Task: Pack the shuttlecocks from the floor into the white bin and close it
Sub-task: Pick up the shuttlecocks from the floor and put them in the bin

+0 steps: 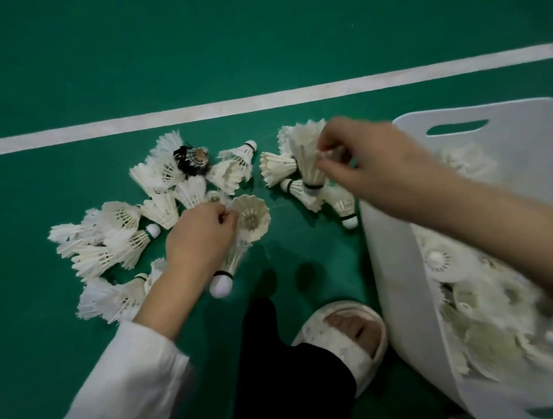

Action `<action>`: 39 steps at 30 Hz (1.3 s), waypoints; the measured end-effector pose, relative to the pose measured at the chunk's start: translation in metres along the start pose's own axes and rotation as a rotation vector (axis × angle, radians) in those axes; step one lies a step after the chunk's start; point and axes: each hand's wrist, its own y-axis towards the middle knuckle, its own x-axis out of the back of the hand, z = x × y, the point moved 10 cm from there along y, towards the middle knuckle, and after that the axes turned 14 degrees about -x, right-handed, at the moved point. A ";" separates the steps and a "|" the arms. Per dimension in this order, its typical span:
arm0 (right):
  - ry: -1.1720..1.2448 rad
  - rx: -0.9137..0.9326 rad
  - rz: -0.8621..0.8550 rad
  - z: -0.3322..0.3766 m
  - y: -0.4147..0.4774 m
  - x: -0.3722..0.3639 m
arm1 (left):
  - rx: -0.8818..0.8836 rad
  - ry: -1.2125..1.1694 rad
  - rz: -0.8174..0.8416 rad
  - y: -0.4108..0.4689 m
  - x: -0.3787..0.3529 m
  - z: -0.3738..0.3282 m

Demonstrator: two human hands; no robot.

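Observation:
Several white feather shuttlecocks (107, 240) lie scattered on the green floor in front of me, one of them black (191, 158). My left hand (199, 238) is shut on a stack of shuttlecocks (248, 226) with its cork pointing down towards me. My right hand (365, 155) pinches the feathers of another stacked shuttlecock (307, 158) above a small group on the floor. The white bin (399, 285) stands open at the right, under my right forearm, with many shuttlecocks (476, 307) inside.
A white court line (257, 104) crosses the floor beyond the pile. My foot in a pale slipper (349, 331) and a black trouser leg (286, 379) sit between the pile and the bin. The bin's handle cutout (457, 127) faces away.

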 end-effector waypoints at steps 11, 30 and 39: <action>-0.008 -0.239 -0.152 -0.150 -0.068 0.078 | -0.240 -0.115 0.063 -0.008 -0.009 -0.113; -0.188 -0.136 0.001 -0.166 -0.018 -0.050 | -0.262 -0.098 0.169 -0.025 -0.030 -0.134; -0.135 -0.216 0.035 -0.179 -0.026 -0.046 | -0.285 -0.100 0.172 -0.027 -0.030 -0.142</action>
